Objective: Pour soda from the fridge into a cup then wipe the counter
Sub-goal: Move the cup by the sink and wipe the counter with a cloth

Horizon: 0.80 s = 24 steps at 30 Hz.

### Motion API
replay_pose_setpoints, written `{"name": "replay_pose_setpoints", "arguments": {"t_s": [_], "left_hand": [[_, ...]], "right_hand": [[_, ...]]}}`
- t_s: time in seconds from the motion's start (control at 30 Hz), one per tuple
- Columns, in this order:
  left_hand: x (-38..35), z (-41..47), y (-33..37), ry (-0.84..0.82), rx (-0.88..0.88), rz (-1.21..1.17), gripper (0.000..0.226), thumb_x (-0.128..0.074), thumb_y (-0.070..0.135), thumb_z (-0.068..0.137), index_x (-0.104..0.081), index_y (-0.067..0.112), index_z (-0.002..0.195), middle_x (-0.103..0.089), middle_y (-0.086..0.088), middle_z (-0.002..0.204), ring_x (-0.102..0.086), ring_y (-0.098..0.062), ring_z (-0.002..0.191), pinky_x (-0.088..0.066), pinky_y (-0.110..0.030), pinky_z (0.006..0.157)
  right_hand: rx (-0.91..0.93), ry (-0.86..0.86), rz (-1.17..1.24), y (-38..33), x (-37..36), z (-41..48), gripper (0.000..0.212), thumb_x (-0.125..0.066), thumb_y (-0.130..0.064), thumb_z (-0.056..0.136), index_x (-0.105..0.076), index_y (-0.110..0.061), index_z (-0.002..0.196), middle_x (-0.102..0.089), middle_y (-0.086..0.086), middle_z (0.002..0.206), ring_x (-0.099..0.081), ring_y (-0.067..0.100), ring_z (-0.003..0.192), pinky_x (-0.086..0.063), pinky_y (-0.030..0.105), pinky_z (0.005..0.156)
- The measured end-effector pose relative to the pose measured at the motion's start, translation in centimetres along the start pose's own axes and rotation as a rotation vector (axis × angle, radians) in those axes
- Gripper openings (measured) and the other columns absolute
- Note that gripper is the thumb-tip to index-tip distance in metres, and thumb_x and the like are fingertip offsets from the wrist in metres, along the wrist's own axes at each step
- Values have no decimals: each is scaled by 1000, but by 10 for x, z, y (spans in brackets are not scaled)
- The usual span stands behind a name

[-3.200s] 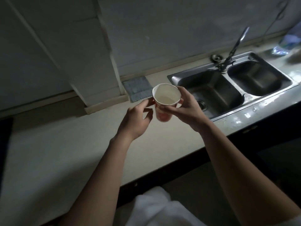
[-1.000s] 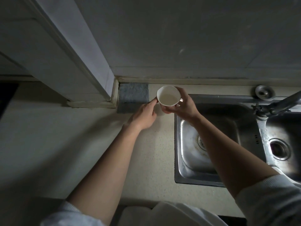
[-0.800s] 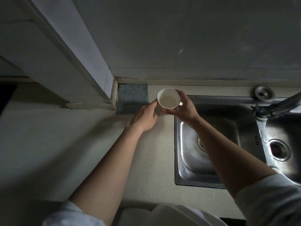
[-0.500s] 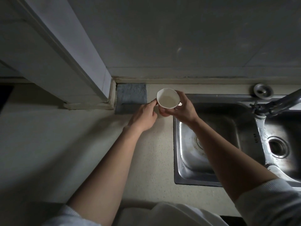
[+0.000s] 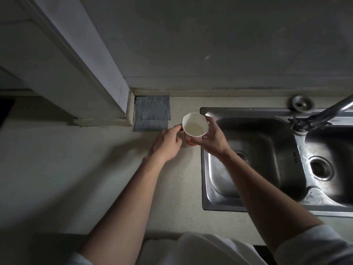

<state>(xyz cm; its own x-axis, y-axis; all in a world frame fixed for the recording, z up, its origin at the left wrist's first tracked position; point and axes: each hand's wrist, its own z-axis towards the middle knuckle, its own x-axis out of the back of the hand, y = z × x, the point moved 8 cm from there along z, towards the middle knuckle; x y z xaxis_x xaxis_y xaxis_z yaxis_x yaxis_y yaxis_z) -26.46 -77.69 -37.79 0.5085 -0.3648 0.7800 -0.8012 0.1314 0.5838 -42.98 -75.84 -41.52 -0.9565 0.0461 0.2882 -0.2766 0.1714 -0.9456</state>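
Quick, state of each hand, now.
Left hand: touches the paper cup at its side; grip cannot be told.
Right hand: holding the paper cup.

we wear a white top [image 5: 200, 249] with white sleeves: the right sleeve [image 5: 313, 245] looks faintly ribbed at its cuff, the left sleeve [image 5: 81, 259] barely shows (just an edge); both forearms [image 5: 122, 207] are bare.

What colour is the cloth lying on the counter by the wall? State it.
The cloth is grey-blue; the head view shows it.

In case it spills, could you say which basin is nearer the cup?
The left basin, under the right forearm; the right basin lies past the faucet, farther from the cup.
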Motion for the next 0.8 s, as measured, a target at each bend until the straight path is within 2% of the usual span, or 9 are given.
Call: {"name": "replay_pose_setpoints", "arguments": {"t_s": [0.17, 0.27, 0.4, 0.53, 0.6, 0.7, 0.73, 0.8], "left_hand": [[-6, -12, -4, 4, 20, -12, 45, -46, 11, 94, -49, 24, 137, -64, -2, 122, -61, -21, 101, -46, -28, 74], [-6, -18, -6, 20, 18, -21, 44, -47, 11, 93, -50, 23, 136, -64, -3, 123, -61, -24, 108, -50, -30, 80], [-8, -24, -9, 29, 30, -28, 45, -48, 10, 93, -50, 24, 136, -64, -1, 125, -61, -22, 109, -47, -26, 81], [-12, -29, -11, 27, 46, -33, 46, -48, 9, 92, -51, 24, 136, -65, -1, 123, -61, -23, 108, -47, -26, 82], [-13, -31, -12, 30, 44, -25, 46, -48, 9, 91, -51, 24, 135, -66, -1, 121, -62, -24, 107, -48, -27, 82], [-18, -34, -16, 20, 59, -5, 46, -49, 10, 92, -49, 24, 136, -65, -4, 121, -61, -24, 107, -50, -32, 83], [-20, -35, -17, 17, 70, 4, 47, -49, 11, 92, -47, 25, 137, -65, -5, 121, -60, -24, 108, -51, -33, 83], [-21, -37, -20, 12, 83, 33, 47, -48, 11, 92, -45, 25, 137, -64, -7, 121, -59, -26, 107, -51, -36, 84]], "right_hand": [[-7, 3, 29, 2, -4, -13, 84, -92, -31, 63, -43, -25, 131, -54, 1, 124, -60, 13, 110, -55, 19, 75], [5, -9, 0, 2, -7, -19, 87, -92, -36, 62, -41, -26, 132, -54, -1, 124, -59, 14, 111, -58, 28, 80], [4, -17, -27, 3, -10, -27, 90, -89, -50, 57, -38, -32, 129, -53, -4, 123, -58, 15, 112, -58, 38, 85], [25, -17, -61, 3, -13, -33, 94, -88, -54, 56, -37, -28, 131, -52, -3, 124, -59, 17, 111, -59, 39, 85], [26, -5, -69, 3, -14, -36, 90, -91, -46, 59, -38, -27, 129, -53, -2, 123, -58, 17, 110, -57, 34, 85], [31, 34, -82, 4, -14, -39, 84, -93, -38, 59, -39, -29, 123, -56, -3, 117, -58, 14, 104, -49, 14, 76], [36, 40, -91, 4, -14, -41, 84, -93, -38, 59, -39, -29, 123, -56, -3, 117, -58, 12, 103, -46, 10, 74], [49, 38, -100, 4, -16, -42, 85, -93, -38, 58, -38, -30, 122, -56, -4, 117, -57, 11, 103, -45, 12, 73]]}}
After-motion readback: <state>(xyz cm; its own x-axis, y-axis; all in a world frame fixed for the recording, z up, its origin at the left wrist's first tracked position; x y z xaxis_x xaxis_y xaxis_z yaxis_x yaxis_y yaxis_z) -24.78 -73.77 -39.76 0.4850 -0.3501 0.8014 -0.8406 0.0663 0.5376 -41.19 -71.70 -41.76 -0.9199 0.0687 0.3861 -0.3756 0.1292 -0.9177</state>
